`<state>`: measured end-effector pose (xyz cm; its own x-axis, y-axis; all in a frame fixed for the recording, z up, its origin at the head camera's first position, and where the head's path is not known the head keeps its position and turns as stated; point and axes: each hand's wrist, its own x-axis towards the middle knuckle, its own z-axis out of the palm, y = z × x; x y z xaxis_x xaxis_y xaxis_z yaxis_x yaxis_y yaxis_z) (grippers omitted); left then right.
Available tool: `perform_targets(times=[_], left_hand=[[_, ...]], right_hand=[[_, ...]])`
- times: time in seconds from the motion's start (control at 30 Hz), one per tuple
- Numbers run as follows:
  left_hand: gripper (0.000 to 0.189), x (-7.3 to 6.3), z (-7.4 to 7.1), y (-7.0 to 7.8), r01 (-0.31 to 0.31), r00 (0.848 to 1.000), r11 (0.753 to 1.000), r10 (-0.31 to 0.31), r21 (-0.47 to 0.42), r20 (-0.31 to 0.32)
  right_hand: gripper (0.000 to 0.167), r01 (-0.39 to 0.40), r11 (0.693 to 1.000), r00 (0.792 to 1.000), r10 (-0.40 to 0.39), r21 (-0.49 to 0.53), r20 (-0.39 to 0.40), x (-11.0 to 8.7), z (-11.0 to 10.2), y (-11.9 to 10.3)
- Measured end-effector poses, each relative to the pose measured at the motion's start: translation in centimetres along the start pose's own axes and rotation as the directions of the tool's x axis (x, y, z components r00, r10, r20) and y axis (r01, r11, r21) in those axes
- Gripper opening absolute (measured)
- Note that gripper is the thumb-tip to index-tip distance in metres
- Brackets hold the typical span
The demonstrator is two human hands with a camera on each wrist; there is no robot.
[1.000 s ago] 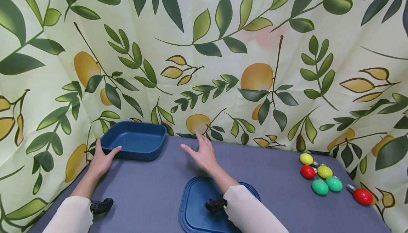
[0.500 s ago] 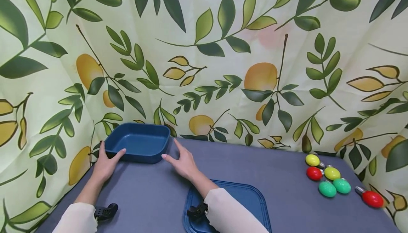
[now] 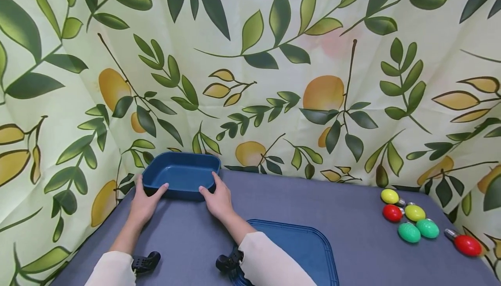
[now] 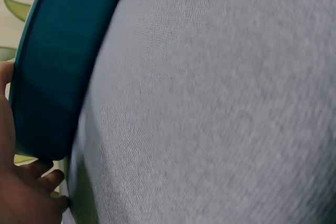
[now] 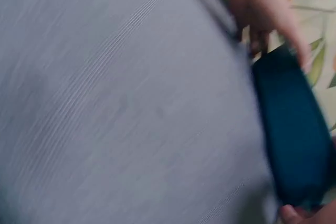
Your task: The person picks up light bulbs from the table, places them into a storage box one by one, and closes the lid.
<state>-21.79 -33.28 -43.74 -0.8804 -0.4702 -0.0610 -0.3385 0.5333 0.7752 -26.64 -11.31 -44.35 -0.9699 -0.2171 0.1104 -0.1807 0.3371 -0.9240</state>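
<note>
We look down on a blue box (image 3: 181,177) at the back left of the worktop (image 3: 360,251), near a leafy cloth (image 3: 219,129). The left hand (image 3: 144,202) grips its left end, the right hand (image 3: 217,200) its right end, thumbs on our side; this opposed hold probably keeps it level. A flat blue lid (image 3: 293,247) lies partly beneath the right sleeve (image 3: 270,257), seemingly within easy reach. Coloured bulbs (image 3: 415,213) lie far right, perhaps gathered clear of both arms.

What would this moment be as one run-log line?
left hand: grips blue container, left end | right hand: grips right end | blue lid: on table | six bulbs: table's right side
</note>
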Motion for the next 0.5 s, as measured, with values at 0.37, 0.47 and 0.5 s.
perform_targets(times=[0.37,0.47,0.5], left_hand=[[0.115,-0.8,1.7,0.7,-0.042,0.998,0.998,0.039,-0.052,-0.057],[0.114,-0.9,2.1,0.8,-0.068,0.996,0.995,0.063,-0.078,-0.067],[0.114,-0.9,2.2,0.8,-0.073,0.995,0.994,0.068,-0.082,-0.069]], right_hand=[[0.062,-0.084,0.995,0.996,0.085,0.055,-0.011,-0.1,-2.3,0.2],[0.063,-0.086,0.994,0.996,0.087,0.064,-0.004,-0.3,-2.8,0.5],[0.063,-0.089,0.994,0.996,0.09,0.066,-0.003,-0.4,-2.9,0.5]])
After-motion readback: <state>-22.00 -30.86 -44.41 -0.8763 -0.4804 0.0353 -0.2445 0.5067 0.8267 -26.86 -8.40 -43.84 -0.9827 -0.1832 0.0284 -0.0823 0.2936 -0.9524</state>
